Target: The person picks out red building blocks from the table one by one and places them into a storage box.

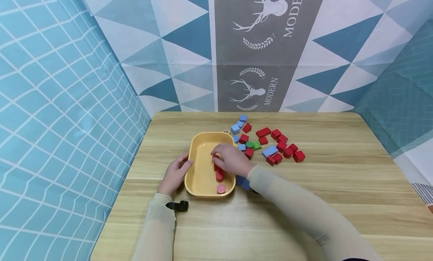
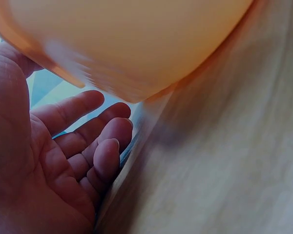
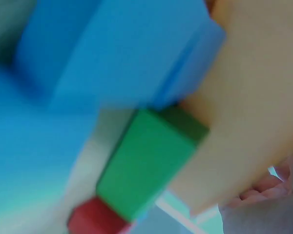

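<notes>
A yellow plastic tray [image 1: 199, 182] stands on the table. My left hand [image 1: 174, 174] holds its left side, with the thumb over the rim; the other fingers [image 2: 107, 158] are loosely bent beside the outer wall in the left wrist view. My right hand [image 1: 233, 158] reaches in over the right rim and pinches a red block [image 1: 215, 158] between thumb and fingertips, partly hidden by the hand. Just below it in the tray are a red cylinder [image 1: 220, 175] and a round pinkish-red piece [image 1: 221, 189].
Right of the tray lie several red blocks [image 1: 299, 156], light blue blocks [image 1: 270, 151] and a green block [image 3: 146, 161]. Darker blue blocks [image 1: 244, 183] sit under the right forearm, beside the tray wall [image 3: 254, 97]. A patterned cloth [image 1: 189, 65] hangs behind the table.
</notes>
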Tool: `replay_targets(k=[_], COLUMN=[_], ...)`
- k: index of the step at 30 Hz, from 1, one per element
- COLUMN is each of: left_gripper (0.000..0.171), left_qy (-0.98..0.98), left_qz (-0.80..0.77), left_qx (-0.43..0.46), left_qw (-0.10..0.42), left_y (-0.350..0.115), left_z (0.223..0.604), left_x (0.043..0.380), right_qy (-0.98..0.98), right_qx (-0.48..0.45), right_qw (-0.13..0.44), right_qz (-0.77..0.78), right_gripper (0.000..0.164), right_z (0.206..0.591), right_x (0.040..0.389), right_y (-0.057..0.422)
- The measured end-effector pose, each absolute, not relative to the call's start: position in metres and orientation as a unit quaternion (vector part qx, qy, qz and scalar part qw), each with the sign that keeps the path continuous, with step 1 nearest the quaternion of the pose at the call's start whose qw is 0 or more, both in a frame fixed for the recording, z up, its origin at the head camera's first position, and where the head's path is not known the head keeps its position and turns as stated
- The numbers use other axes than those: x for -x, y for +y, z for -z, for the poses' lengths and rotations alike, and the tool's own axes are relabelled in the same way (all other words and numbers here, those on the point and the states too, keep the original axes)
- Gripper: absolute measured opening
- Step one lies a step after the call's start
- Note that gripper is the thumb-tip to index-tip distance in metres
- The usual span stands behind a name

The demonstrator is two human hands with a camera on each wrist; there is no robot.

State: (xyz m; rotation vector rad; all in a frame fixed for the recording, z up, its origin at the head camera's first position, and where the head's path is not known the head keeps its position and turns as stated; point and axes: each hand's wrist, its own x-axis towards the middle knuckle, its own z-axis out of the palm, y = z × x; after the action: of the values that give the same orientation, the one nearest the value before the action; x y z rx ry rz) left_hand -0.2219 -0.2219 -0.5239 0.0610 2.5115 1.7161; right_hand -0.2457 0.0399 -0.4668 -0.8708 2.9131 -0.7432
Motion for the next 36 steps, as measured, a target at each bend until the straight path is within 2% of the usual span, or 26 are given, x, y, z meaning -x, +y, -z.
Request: replay_targets(k=[8,12,14,19,23,28,36], left_gripper=[0.053,0.052,0.051,0.051,0.052,0.054,0.052], left_qy=[0.822,0.819,0.818,0.816,0.815,0.824,0.821], left_qz=[-0.567,-0.571,-0.572,-0.576,-0.577,-0.564,-0.569], left_qx=[-0.027,-0.026,-0.022,-0.021,-0.024,-0.029,-0.028], left_qw=[0.047,0.046,0.046,0.047,0.044,0.041,0.04], left_y=[-0.225,-0.227,-0.227,-0.225,-0.223,-0.222,-0.222], left_z=[0.524,0.522,0.523,0.524,0.525,0.525,0.526], left_x=[0.221,0.219,0.219,0.219,0.22,0.22,0.221], right_qy=[0.934,0.955,0.961,0.962,0.96,0.965,0.969], right_qx=[0.207,0.158,0.163,0.218,0.249,0.24,0.221], right_qw=[-0.027,-0.003,0.021,0.058,0.031,0.011,0.015], right_qz=[0.289,0.25,0.221,0.155,0.121,0.106,0.108], right_gripper=[0.029,0.031,0.034,0.034,0.027,0.02,0.012], right_z=[0.437,0.433,0.437,0.457,0.465,0.466,0.47], right_x=[0.266,0.275,0.277,0.274,0.269,0.263,0.258], right_y=[0.115,0.149,0.157,0.162,0.155,0.148,0.138])
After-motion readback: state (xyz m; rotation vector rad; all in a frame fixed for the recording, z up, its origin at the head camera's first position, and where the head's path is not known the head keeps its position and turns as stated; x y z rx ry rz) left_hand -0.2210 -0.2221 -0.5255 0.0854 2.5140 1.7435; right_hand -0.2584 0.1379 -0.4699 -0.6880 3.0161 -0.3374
